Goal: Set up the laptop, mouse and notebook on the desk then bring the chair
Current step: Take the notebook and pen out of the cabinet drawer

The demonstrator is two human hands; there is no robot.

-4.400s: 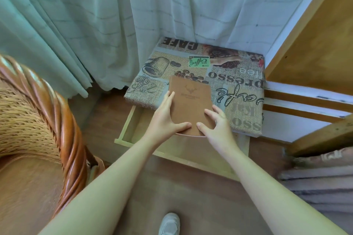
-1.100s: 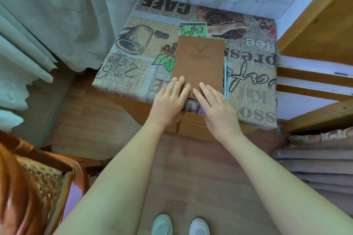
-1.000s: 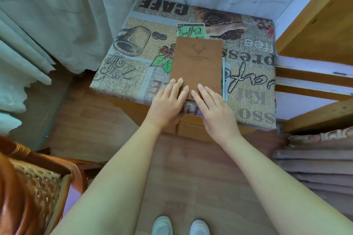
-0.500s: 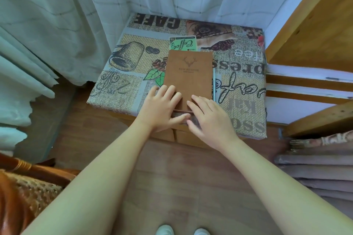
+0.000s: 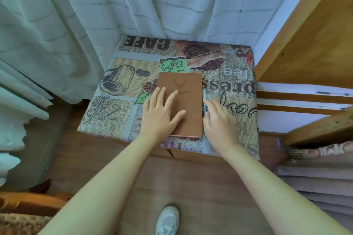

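A brown notebook [image 5: 188,89] with a deer emblem lies flat on the small desk [image 5: 118,112], which is covered by a coffee-print cloth. My left hand [image 5: 160,118] rests palm-down on the notebook's lower left part, fingers spread. My right hand [image 5: 219,122] is just right of the notebook, its fingertips touching a thin grey pen [image 5: 204,94] that lies along the notebook's right edge. A corner of the wicker chair [image 5: 23,208] shows at the bottom left. No laptop or mouse is in view.
Pale curtains [image 5: 95,15] hang behind and left of the desk. A wooden shelf unit [image 5: 315,34] stands close on the right, with stacked folded fabric [image 5: 315,177] below it. The desk's drawer front [image 5: 191,153] is closed. My shoe [image 5: 167,221] is on the wooden floor.
The drawer, open earlier, is now closed and the notebook lies further onto the desk. My left hand slid up onto the cover; my right hand shifted right to the pen.
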